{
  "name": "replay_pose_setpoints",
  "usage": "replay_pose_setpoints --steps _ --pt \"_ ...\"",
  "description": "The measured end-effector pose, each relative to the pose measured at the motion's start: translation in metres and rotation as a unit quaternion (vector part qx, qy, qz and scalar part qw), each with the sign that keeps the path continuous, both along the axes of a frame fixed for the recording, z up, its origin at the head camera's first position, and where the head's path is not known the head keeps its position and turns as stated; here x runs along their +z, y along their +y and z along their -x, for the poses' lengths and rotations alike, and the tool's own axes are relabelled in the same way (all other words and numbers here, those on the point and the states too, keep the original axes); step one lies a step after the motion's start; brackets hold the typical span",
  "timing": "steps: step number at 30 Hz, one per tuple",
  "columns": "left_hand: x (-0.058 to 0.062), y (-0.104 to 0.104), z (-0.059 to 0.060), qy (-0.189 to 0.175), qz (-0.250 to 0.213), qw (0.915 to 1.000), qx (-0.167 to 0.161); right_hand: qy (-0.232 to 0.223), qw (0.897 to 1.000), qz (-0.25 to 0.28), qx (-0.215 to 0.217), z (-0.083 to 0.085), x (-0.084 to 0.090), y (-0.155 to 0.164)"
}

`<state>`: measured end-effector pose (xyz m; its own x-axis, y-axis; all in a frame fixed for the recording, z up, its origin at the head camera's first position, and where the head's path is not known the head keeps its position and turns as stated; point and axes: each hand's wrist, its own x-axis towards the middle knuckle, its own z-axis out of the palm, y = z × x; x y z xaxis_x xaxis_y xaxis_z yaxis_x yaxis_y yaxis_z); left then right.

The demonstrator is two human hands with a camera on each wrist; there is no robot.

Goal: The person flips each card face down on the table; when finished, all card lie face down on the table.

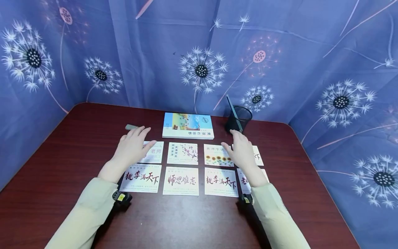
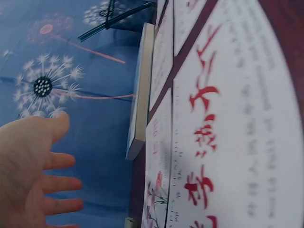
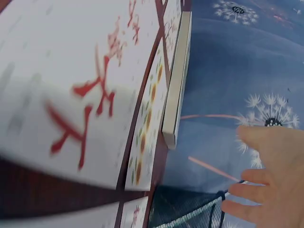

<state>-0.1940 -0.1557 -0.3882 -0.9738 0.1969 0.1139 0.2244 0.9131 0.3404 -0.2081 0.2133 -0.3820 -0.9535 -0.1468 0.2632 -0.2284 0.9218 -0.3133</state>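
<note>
Two rows of white greeting cards with Chinese lettering lie on the dark red table. My left hand [image 1: 132, 147] is over the left end of the rows, fingers spread and holding nothing; it partly hides a card with purple lettering [image 1: 155, 152]. Below it lies a card with red calligraphy [image 1: 141, 178]. My right hand [image 1: 242, 150] hovers by the sunflower card [image 1: 217, 155], its fingers extended and nothing in them. The forearm covers part of the rightmost cards [image 1: 258, 155]. Between the hands lie a blossom card [image 1: 182, 154] and another red-lettered card [image 1: 181, 181].
Behind the cards lies a thick book [image 1: 188, 126] with a picture cover. A black mesh pen holder [image 1: 245, 116] with a pen or stick in it stands to its right. A small grey-green object [image 1: 130, 127] is near the left fingers. Blue dandelion curtains [image 1: 155, 69] surround the table.
</note>
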Motion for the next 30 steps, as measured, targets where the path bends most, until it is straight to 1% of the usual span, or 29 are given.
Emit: replay_pose_setpoints --steps 3,6,10,14,17,20,24,27,28,30 --pt "0.001 -0.003 0.002 -0.004 -0.012 0.9999 0.003 0.005 1.0 0.014 0.005 0.003 -0.001 -0.009" --pt "0.0 -0.008 0.004 -0.003 -0.036 0.9993 0.013 0.001 0.999 0.039 0.008 0.005 -0.002 -0.019" --pt "-0.003 -0.016 0.006 -0.009 -0.087 0.9957 0.03 -0.008 0.995 0.095 0.016 0.008 -0.002 -0.035" --pt "-0.006 -0.025 0.008 -0.02 -0.142 0.9884 0.049 -0.032 0.986 0.161 0.025 0.012 -0.005 -0.053" --pt "-0.007 -0.032 0.009 -0.038 -0.166 0.9834 0.062 -0.073 0.973 0.215 0.035 0.014 -0.007 -0.07" --pt "-0.007 -0.039 0.009 -0.059 -0.169 0.9813 0.071 -0.121 0.956 0.264 0.046 0.017 -0.008 -0.087" --pt "-0.01 -0.045 0.011 -0.087 -0.171 0.9775 0.087 -0.172 0.933 0.31 0.061 0.021 -0.009 -0.107" --pt "-0.013 -0.049 0.013 -0.119 -0.184 0.9707 0.099 -0.214 0.913 0.342 0.066 0.021 -0.012 -0.12" --pt "-0.015 -0.051 0.013 -0.13 -0.191 0.9675 0.102 -0.232 0.903 0.355 0.068 0.021 -0.013 -0.123" --pt "-0.017 -0.053 0.014 -0.15 -0.21 0.9598 0.11 -0.261 0.887 0.374 0.067 0.02 -0.017 -0.13"
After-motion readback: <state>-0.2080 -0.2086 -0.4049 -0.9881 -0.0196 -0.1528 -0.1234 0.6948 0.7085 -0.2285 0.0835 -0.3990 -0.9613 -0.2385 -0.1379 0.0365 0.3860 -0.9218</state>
